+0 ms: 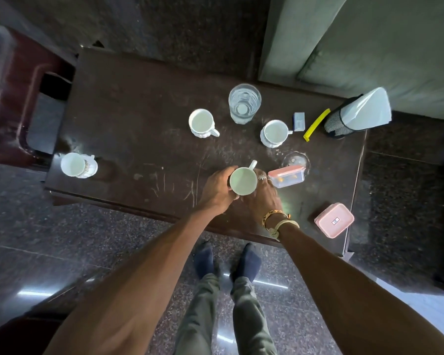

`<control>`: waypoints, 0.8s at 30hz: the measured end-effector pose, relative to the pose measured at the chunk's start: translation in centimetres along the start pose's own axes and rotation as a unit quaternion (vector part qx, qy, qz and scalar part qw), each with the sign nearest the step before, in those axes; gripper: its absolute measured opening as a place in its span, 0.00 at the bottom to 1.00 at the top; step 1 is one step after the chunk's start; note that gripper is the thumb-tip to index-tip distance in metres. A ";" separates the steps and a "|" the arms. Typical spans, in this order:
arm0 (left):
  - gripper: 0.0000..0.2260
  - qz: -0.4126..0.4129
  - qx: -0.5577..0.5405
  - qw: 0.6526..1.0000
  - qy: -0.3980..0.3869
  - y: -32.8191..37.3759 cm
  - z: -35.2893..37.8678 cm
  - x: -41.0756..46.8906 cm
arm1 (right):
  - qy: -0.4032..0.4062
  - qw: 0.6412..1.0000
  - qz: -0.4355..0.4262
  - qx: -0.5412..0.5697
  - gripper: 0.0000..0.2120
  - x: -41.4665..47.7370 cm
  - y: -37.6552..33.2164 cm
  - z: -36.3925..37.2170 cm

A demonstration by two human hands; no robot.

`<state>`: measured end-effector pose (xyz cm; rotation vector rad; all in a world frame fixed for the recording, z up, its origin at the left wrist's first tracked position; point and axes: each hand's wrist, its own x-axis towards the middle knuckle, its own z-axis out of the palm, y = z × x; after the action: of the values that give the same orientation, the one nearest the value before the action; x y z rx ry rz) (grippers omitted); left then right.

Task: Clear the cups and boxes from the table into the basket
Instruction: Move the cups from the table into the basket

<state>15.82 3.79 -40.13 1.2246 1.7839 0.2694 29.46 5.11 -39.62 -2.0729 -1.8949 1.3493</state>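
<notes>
The dark table bears a left cup; a middle cup; a right cup; a glass; a clear box; a pink box.

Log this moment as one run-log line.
held cup: left hand grips, right hand alongside | on table: three cups, glass, two boxes | basket: not in view

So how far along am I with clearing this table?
Nothing looks cleared yet, and no basket is in view. Your left hand grips a cup, with your right hand against it. Left on the table: a cup at the left edge, two more cups, a glass, a clear box and a pink box.
</notes>
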 end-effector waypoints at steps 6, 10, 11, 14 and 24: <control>0.34 0.020 -0.023 0.999 0.027 4.2 -7.2 -4.5 | -0.011 0.998 -0.061 0.019 0.28 -3.3 -6.5 -5.5; 0.34 0.044 -0.031 0.997 0.057 7.9 -13.6 -9.1 | -0.012 0.992 -0.127 -0.005 0.26 -6.5 -13.0 -10.0; 0.34 0.051 -0.029 0.996 0.067 8.6 -15.3 -10.3 | -0.012 0.988 -0.151 -0.017 0.25 -7.3 -14.6 -11.0; 0.35 0.065 -0.019 0.992 0.110 10.5 -20.4 -13.8 | -0.018 0.974 -0.221 -0.036 0.25 -9.6 -19.5 -13.5; 0.33 0.061 -0.018 0.977 0.205 8.3 -31.9 -23.6 | -0.025 0.932 -0.349 -0.097 0.31 -16.3 -32.1 -13.0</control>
<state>-2.05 -2.03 -4.22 1.3238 2.0410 0.6645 13.41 6.73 -4.97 -1.1893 -2.5111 1.0650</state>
